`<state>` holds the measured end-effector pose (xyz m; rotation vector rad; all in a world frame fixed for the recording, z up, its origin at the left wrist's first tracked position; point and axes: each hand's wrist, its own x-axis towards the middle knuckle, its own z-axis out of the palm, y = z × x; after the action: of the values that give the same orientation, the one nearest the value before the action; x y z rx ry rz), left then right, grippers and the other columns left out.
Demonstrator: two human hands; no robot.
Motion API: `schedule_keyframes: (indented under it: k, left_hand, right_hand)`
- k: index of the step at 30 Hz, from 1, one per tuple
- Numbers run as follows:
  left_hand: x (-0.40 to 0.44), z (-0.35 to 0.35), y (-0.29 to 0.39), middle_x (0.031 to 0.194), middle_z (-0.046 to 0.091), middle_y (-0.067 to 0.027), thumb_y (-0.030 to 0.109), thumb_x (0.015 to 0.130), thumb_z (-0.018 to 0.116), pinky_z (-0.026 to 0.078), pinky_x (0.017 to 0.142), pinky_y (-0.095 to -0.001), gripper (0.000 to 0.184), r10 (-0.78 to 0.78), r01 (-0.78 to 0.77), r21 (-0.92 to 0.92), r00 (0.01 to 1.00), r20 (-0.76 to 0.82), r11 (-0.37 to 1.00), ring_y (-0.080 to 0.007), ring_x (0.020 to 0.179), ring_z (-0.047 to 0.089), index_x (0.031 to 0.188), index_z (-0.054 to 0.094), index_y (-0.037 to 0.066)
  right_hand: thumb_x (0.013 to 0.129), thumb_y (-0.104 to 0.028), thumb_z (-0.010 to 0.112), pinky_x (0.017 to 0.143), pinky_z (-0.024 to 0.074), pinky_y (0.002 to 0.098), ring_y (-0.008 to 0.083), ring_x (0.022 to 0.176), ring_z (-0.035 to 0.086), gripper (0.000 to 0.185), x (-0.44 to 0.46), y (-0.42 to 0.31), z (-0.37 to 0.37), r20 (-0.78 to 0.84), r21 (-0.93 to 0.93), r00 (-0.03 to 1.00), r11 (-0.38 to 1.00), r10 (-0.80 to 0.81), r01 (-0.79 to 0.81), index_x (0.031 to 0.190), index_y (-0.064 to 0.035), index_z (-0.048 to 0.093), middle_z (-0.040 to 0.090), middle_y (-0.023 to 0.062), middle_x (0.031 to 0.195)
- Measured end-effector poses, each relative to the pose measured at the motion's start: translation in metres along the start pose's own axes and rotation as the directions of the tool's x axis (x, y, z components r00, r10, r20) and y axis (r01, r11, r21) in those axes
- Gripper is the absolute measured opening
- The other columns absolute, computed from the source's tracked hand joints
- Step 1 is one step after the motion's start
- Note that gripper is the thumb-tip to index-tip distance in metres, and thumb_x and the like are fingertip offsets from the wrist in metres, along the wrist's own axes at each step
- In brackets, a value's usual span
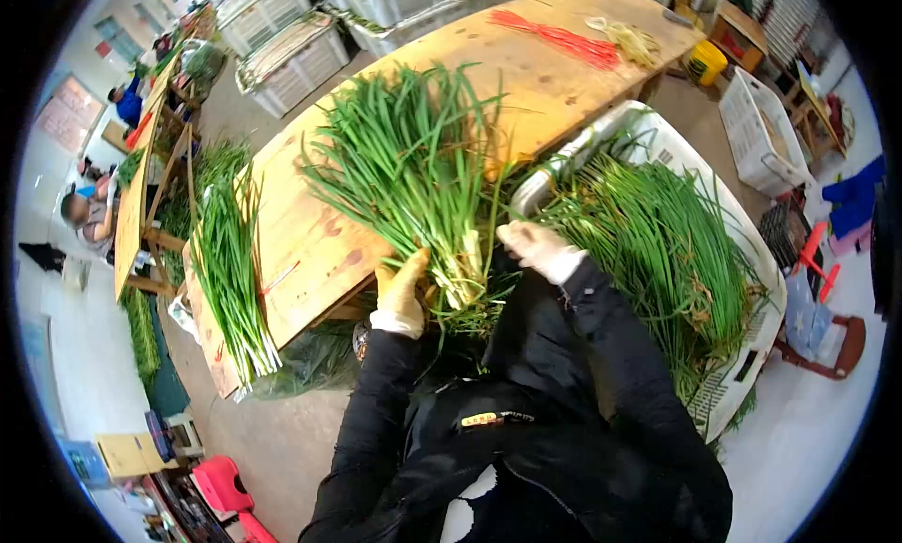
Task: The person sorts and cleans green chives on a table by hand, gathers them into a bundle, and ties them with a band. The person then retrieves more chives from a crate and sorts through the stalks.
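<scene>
A large loose pile of garlic chives (413, 158) with pale stem ends lies at the table's near edge, in front of my body. My left hand (401, 292), in a yellowish glove, grips the left side of the stems near their lower ends, thumb up. My right hand (540, 249), in a whitish glove, is just right of the stem ends with its fingers drawn together. Whatever they hold is too small to make out. To my right, a white plastic crate (745, 228) holds many more chives (648, 252).
The wooden table (310, 252) carries a neat bunch of chives (230, 280) at left, with red ties (554, 38) and yellowish ties (631, 43) at the far end. White crates (291, 64) stand beyond. Another person (89, 214) is at a bench far left. A yellow bucket (705, 64) stands at right.
</scene>
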<state>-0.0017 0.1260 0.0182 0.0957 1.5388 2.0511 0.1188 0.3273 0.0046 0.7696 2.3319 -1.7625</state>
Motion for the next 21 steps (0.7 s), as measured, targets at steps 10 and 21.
schedule_keyframes:
  k: [10,21]
  left_hand:
    - [0.033,0.007,0.034,0.095,0.056,-0.0139,0.003,0.063,0.072,0.05,0.071,-0.0313,0.066,0.054,-0.04,-0.092,0.986,0.155,0.995,-0.0215,0.084,0.058,0.114,0.03,0.0]
    - [0.11,-0.056,0.021,0.125,0.039,-0.0165,0.012,0.069,0.068,0.037,0.091,-0.0378,0.094,0.247,-0.17,0.326,0.946,-0.21,0.93,-0.0225,0.11,0.043,0.134,0.0,0.009]
  right_hand:
    - [0.066,-0.006,0.067,0.08,0.043,0.0293,0.0204,0.094,0.052,0.074,0.015,-0.071,0.083,-0.281,0.03,0.846,0.877,-0.453,0.48,0.126,-0.0066,0.023,0.05,0.0093,0.104]
    - [0.074,-0.049,0.051,0.095,0.0306,0.0336,0.0301,0.111,0.044,0.079,0.074,-0.046,-0.015,-0.302,-0.378,0.953,0.915,0.022,-0.141,0.13,-0.0011,0.021,0.04,0.0227,0.123]
